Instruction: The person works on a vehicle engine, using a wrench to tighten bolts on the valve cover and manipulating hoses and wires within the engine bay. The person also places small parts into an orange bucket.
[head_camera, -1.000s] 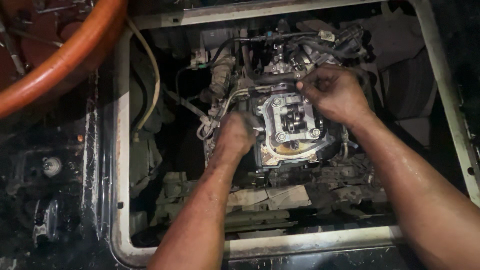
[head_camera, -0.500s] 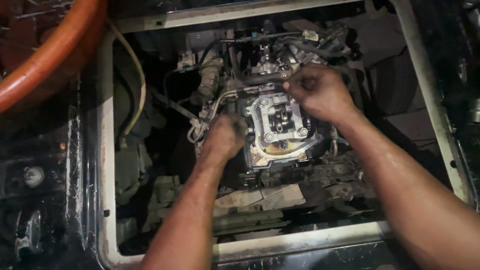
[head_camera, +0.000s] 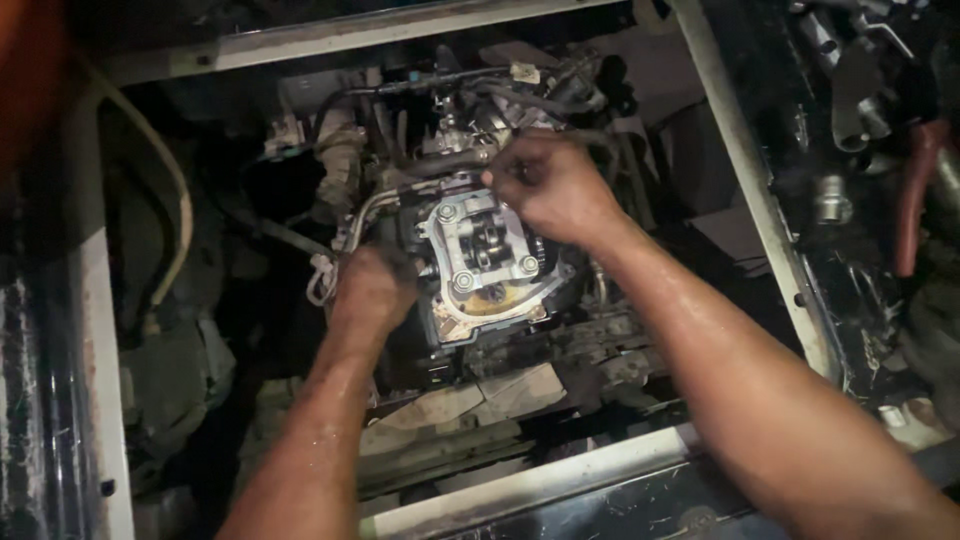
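an open engine head (head_camera: 485, 255) of dull grey cast metal, boxy with four round bolt heads at its corners and oily rocker parts in the middle, was seen low in a greasy engine bay framed by pale painted metal rails (head_camera: 745, 190). the left hand (head_camera: 372, 290) was pressed against the head's left side, fingers curled down out of sight, so what they gripped could not be told. the right hand (head_camera: 555, 185) was laid at the head's upper right corner, fingers closed in a loose fist among black rubber hoses (head_camera: 470, 160). a cream-coloured tube (head_camera: 178, 200) was curved down the left. both forearms were shiny and wet-looking.
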